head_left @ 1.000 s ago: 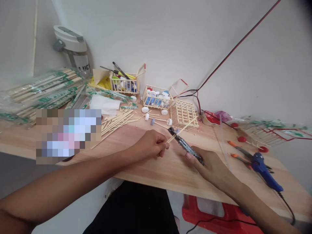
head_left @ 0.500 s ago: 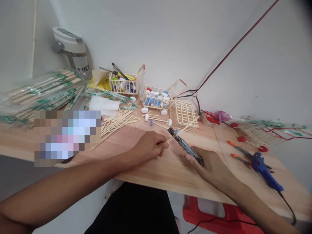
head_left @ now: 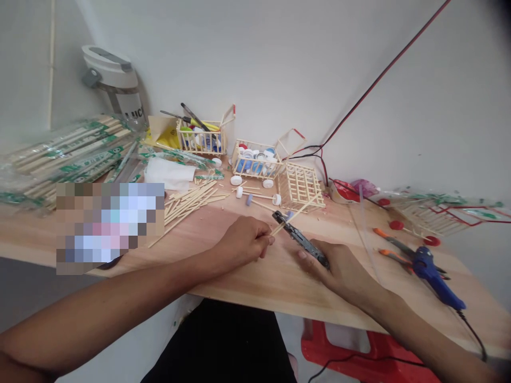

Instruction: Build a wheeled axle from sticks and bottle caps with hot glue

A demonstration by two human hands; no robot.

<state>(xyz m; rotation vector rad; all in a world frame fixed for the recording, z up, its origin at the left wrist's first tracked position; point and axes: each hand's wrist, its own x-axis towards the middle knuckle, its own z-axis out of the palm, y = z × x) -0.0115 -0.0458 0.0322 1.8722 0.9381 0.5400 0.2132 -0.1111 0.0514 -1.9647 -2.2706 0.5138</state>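
Head view: the left hand (head_left: 239, 236) has its fingers closed on one end of a thin stick (head_left: 303, 208), and the right hand (head_left: 345, 268) grips a tool (head_left: 300, 239). Both hands are near each other but apart. The stick is above the front of the table (head_left: 239, 282), slanting away to the right across the head of the tool. Whether the tool has bitten into it cannot be told; the far part looks unbroken past the tool.

Judging by the rest, much is built. The left cart (head_left: 199, 152) and the middle cart (head_left: 255, 176) look complete, with slatted sides, handles, white wheels and loads of caps. Well to the right, the red cart (head_left: 429, 215) has red wheels and a red-edged handle, so it too seems nearly or fully done. The basket (head_left: 304, 183) just behind the stick appears to be the unfinished one: latticed sides, but no wheel or handle that shows on it. Two loose axles, the white-wheeled rod (head_left: 257, 196) and the blue-wheeled rod (head_left: 266, 206), lie near it, seemingly unfitted. Plenty of short sticks remain in the pile (head_left: 195, 202), and the glue gun (head_left: 433, 276) rests unheld.
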